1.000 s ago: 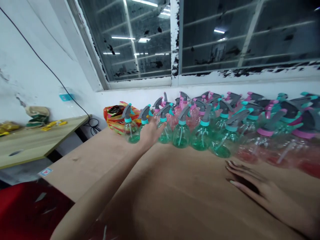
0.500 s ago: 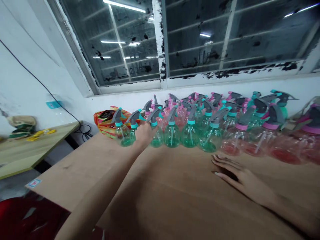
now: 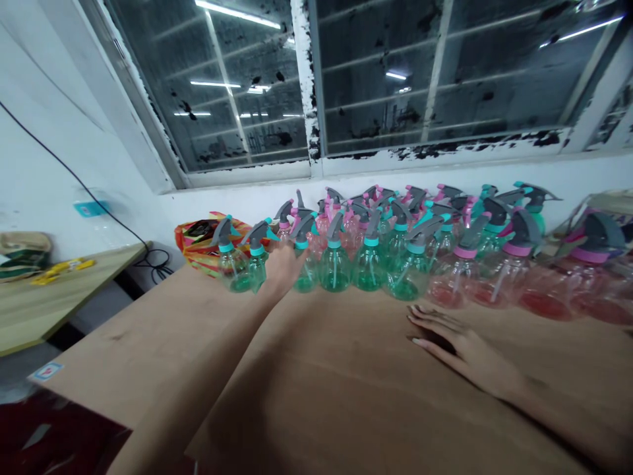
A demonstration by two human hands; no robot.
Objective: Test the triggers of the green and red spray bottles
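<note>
My left hand (image 3: 284, 269) reaches forward to the front row and is closed at the neck of a green-tinted spray bottle (image 3: 305, 274) with a turquoise collar and grey trigger head. One digit shows at the neck; the other fingers are mostly hidden. Left of this hand stand two more green spray bottles, one at the row's end (image 3: 241, 274). My right hand (image 3: 457, 346) lies palm down on the brown board, fingers stretched out, holding nothing. Just beyond its fingertips is a green bottle (image 3: 406, 280), with a pink-collared bottle (image 3: 448, 287) beside it.
Several rows of pink and green spray bottles (image 3: 370, 267) stand along the wall under the window (image 3: 376, 86). An orange patterned bag (image 3: 198, 254) lies behind the left end. A lower wooden table (image 3: 74, 290) with yellow pieces (image 3: 62, 270) stands at left, near a black cable (image 3: 155, 264).
The whole view has shifted a little, so the bottles and board appear farther left. Both hands keep nearly the same places relative to the bottles.
</note>
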